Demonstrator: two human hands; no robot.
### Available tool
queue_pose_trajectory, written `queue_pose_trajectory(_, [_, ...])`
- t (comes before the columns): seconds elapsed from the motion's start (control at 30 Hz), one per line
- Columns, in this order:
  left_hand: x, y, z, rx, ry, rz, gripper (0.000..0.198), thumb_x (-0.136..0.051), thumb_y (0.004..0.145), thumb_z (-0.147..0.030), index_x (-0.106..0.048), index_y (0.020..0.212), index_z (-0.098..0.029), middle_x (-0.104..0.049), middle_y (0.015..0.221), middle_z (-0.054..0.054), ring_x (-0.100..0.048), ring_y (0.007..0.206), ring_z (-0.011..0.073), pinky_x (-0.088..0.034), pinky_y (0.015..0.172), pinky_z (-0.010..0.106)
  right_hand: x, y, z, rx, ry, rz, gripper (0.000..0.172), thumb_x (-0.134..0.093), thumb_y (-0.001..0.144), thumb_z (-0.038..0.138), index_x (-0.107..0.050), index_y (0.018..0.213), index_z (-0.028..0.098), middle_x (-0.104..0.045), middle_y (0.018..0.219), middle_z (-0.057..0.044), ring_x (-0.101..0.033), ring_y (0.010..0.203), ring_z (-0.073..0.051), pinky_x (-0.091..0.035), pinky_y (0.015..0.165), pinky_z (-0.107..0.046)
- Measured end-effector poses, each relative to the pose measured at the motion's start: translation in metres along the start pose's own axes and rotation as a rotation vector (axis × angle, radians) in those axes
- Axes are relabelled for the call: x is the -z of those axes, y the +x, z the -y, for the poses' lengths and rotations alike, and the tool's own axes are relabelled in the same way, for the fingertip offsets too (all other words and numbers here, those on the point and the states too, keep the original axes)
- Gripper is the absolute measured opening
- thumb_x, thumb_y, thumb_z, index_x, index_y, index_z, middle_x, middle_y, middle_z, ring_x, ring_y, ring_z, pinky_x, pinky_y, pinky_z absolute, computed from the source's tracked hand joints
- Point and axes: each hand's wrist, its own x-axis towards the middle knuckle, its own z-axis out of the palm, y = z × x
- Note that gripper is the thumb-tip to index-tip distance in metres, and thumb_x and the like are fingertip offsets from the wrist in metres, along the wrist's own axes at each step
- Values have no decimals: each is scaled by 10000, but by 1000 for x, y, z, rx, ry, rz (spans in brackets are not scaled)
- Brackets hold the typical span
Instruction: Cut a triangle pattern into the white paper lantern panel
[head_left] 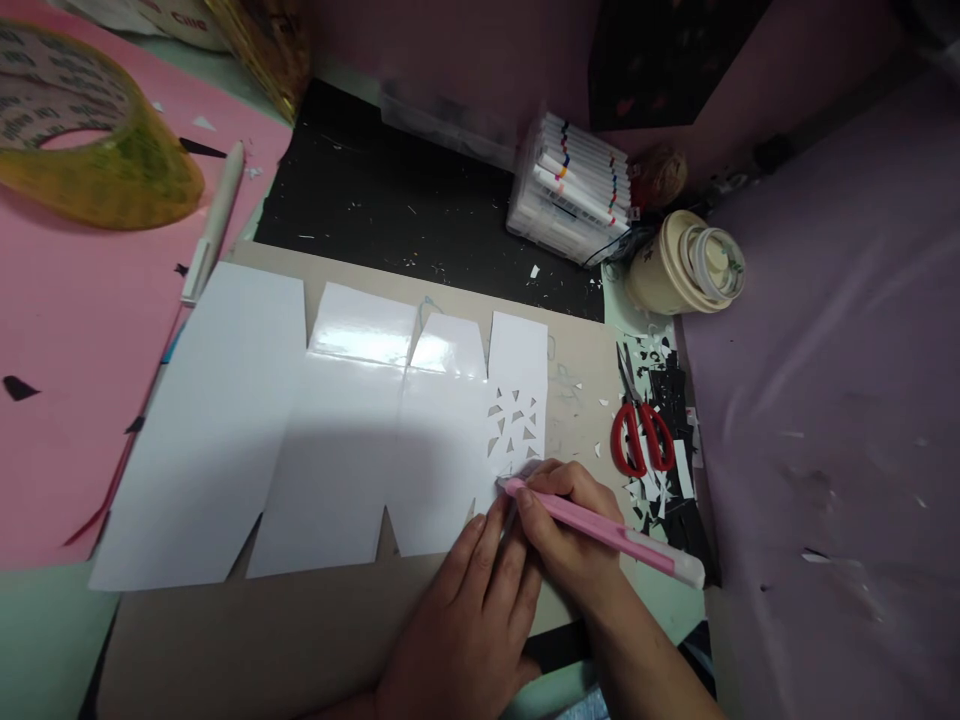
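Note:
A white sheet of card (337, 450), cut into an unfolded box shape with creases and flaps, lies flat on a beige board. Small triangular holes pierce its right-hand panel. My right hand (570, 520) grips a pink craft knife (600, 528) like a pen, the grey tip touching the card just below those holes. Pressed on the card's lower right edge, my left hand (480, 600) has its fingers stretched out flat, close to the knife tip. Nothing is held in the left hand, and its fingertips partly cover the card.
Red-handled scissors (643, 438) lie among paper scraps on the right. A case of markers (574, 190) and a lidded cup (684, 265) stand at the back. Left are a roll of yellow tape (150, 175), a white pen-like tool (216, 225) and pink paper (67, 400). The beige board (300, 620) lies underneath.

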Motion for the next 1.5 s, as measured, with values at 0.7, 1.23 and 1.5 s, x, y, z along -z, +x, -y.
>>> queue_pose_trajectory(0.7, [3, 1, 0, 5, 16, 18, 875, -610, 748, -717, -513, 1356, -95, -497, 1455, 214, -429, 1365, 375, -130, 1171, 481, -1, -1, 0, -66, -3, -57, 199, -644, 827, 121, -500, 729, 219, -567, 624, 46, -538, 552, -104, -455, 530, -250])
queue_pose_trajectory(1.23, [1, 1, -1, 13, -23, 27, 873, -591, 788, -685, -463, 1402, -78, -439, 1498, 220, -378, 1399, 377, -42, 1196, 486, -1, 0, -1, -10, 15, -89, 187, -626, 835, 105, -513, 743, 222, -552, 625, 48, -541, 556, -108, -453, 523, -255])
queue_pose_trajectory(1.5, [1, -1, -2, 15, -1, 53, 859, -571, 797, -686, -465, 1402, -86, -450, 1490, 217, -350, 1414, 388, -41, 1196, 495, 0, -1, -2, 6, 4, -28, 146, -646, 829, 115, -561, 779, 222, -622, 666, 25, -599, 599, -130, -512, 556, -280])
